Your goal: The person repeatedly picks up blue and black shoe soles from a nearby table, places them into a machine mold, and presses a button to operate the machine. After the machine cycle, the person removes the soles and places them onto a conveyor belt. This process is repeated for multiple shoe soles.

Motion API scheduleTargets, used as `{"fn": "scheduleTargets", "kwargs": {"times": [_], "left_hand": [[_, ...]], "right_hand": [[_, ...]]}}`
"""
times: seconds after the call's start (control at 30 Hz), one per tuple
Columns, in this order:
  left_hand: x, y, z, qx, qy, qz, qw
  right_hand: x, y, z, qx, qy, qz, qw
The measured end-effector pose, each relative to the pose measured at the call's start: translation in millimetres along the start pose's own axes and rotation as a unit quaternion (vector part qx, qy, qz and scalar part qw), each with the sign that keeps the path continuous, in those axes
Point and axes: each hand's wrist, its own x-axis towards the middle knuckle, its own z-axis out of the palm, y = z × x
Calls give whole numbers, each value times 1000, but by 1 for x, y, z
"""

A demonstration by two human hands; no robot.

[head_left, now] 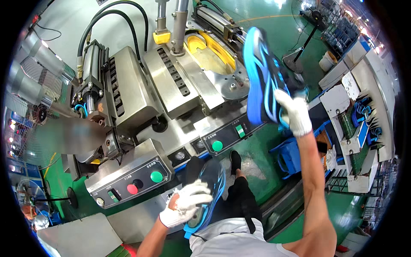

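My right hand point(294, 112), in a white knit glove, grips a dark sports shoe point(274, 70) by one end. That shoe is raised beside the press, its bright blue sole point(255, 85) turned to the left. Low in front of my body, my left hand point(188, 202) wears a white glove too, with a bare patch near the thumb. Its fingers are closed over a second dark shoe with light-blue edging point(219, 185), held close to my lap. The glove covers part of this shoe.
A metal press point(128, 85) with cylinders and hoses fills the left and middle. Its panels carry green buttons point(217, 146) and a red button point(132, 189). A yellow shoe-shaped mould point(229, 60) lies beyond. On the right are a blue stool point(287, 156), a rack point(357, 128) and a fan point(316, 17).
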Motion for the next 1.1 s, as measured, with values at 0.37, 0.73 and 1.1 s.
{"fn": "scheduleTargets", "kwargs": {"times": [0.37,0.73,1.1], "left_hand": [[-54,-49,21,27,-50,-38,998],[-60,-63,22,-20,-76,-64,995],[-63,-48,46,11,-15,-59,998]], "right_hand": [[272,-36,222,-584,-188,-154,774],[248,-26,227,-550,-233,-117,794],[-104,97,189,-409,-185,-376,811]]}}
